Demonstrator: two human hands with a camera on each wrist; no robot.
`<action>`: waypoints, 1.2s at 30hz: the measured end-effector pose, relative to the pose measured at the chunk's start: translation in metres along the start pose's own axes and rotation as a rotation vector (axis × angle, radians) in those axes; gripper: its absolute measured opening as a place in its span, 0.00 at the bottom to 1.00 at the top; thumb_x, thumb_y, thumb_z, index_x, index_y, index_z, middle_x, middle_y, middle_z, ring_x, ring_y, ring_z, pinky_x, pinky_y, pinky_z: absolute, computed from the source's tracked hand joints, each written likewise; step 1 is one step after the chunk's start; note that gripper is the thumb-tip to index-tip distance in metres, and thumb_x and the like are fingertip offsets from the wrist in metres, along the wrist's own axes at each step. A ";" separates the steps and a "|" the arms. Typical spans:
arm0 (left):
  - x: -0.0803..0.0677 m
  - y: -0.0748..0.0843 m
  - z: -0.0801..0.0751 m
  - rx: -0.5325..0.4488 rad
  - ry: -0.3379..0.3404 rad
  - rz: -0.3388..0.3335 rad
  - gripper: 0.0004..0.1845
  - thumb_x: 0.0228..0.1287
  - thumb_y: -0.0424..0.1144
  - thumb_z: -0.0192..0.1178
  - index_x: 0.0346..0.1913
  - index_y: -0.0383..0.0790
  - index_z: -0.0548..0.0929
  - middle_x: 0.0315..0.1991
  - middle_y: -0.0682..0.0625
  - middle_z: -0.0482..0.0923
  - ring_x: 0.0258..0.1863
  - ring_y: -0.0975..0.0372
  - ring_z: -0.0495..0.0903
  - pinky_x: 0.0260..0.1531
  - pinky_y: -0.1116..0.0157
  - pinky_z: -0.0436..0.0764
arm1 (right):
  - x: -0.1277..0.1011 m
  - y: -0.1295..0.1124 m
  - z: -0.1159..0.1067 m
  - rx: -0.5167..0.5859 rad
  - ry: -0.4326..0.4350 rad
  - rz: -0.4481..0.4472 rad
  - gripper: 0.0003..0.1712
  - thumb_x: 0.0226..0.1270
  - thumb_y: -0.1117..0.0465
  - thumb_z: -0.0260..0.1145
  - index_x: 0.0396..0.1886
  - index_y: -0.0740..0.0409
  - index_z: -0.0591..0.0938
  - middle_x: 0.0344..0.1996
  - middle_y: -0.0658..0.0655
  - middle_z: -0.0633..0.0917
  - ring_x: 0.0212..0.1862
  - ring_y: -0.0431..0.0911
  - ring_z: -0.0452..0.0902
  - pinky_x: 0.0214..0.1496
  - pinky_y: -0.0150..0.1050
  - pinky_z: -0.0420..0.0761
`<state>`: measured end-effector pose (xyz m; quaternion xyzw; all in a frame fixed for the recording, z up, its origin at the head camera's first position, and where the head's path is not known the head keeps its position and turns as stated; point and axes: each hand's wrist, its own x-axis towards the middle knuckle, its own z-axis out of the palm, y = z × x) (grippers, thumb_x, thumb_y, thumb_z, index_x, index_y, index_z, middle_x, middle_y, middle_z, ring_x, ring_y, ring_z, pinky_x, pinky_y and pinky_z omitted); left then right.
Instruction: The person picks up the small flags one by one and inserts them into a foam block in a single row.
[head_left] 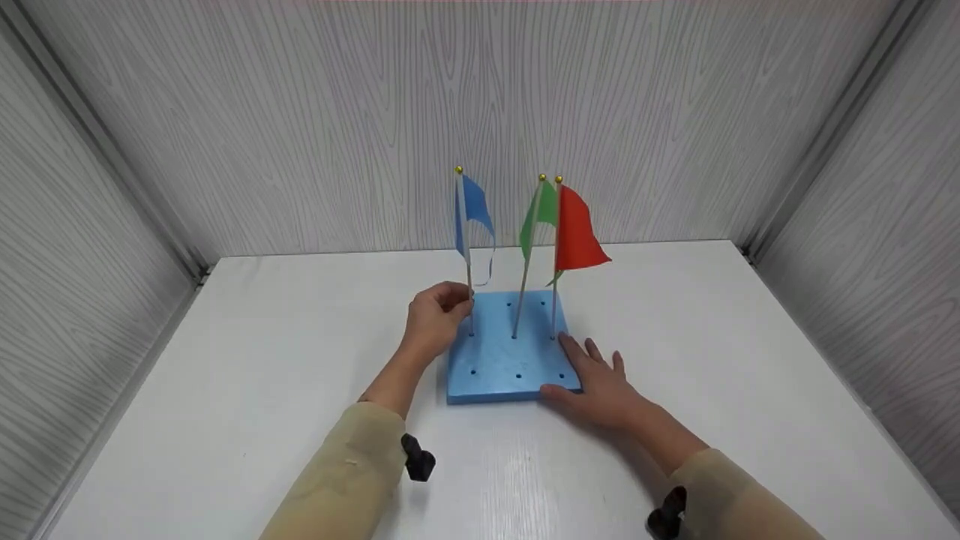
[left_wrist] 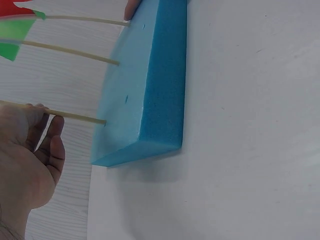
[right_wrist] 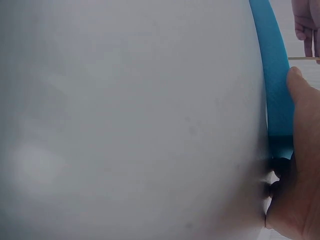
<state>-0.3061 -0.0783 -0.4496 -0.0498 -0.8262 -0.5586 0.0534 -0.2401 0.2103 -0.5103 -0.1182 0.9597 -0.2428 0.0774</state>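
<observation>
White table: flat work surface, enclosed left, right and far by grey wood-grain walls.

Blue foam block: square slab, lies flat on table, approx. centre of scene. Top face has a grid of small holes; near row of holes unoccupied. Left wrist view shows block thickness and its left side face resting flush on table.

Flags, 3 pcs., standing in the mid row of holes, each on a thin stick w/ gold tip:
- Blue flag: left position, stick approx. upright.
- Green flag: centre position, stick tilted, top leaning right toward red flag.
- Red flag: right position, stick approx. upright, cloth hangs to the right.
Green and red tips sit just beside each other at the top.

Left hand: at far-left part of block, fingers curled, pinching the blue flag's stick low down, just above block surface. Left wrist view confirms stick passes between thumb and fingers; stick end is seated in the foam.

Right hand: lies flat on near-right corner of block, fingers straight and slightly spread, pointing far-left; thumb against near edge. Holds nothing; presses on block only. Fingertips lie near base of red flag's stick; contact w/ stick cannot be determined.

Sleeves: beige, both forearms; black wrist mounts visible near each cuff.
</observation>
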 end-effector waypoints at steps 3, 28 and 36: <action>-0.002 -0.003 0.002 0.018 -0.002 -0.007 0.08 0.75 0.33 0.65 0.51 0.44 0.89 0.45 0.51 0.86 0.46 0.58 0.83 0.49 0.61 0.83 | 0.000 -0.001 0.000 -0.003 -0.005 0.004 0.64 0.65 0.18 0.58 0.89 0.45 0.48 0.85 0.57 0.55 0.85 0.63 0.39 0.79 0.72 0.30; -0.009 -0.014 0.008 0.050 0.020 -0.008 0.12 0.77 0.33 0.64 0.58 0.40 0.86 0.47 0.49 0.86 0.47 0.57 0.82 0.50 0.60 0.83 | -0.002 -0.002 0.002 0.009 -0.002 -0.012 0.63 0.66 0.19 0.57 0.89 0.46 0.49 0.85 0.56 0.55 0.85 0.63 0.39 0.79 0.71 0.29; -0.022 -0.020 0.001 0.121 -0.033 0.019 0.23 0.74 0.39 0.68 0.69 0.40 0.80 0.60 0.43 0.83 0.61 0.52 0.80 0.65 0.53 0.77 | 0.000 0.000 -0.001 0.010 -0.005 -0.009 0.62 0.67 0.21 0.58 0.89 0.47 0.49 0.85 0.58 0.56 0.85 0.64 0.41 0.78 0.73 0.31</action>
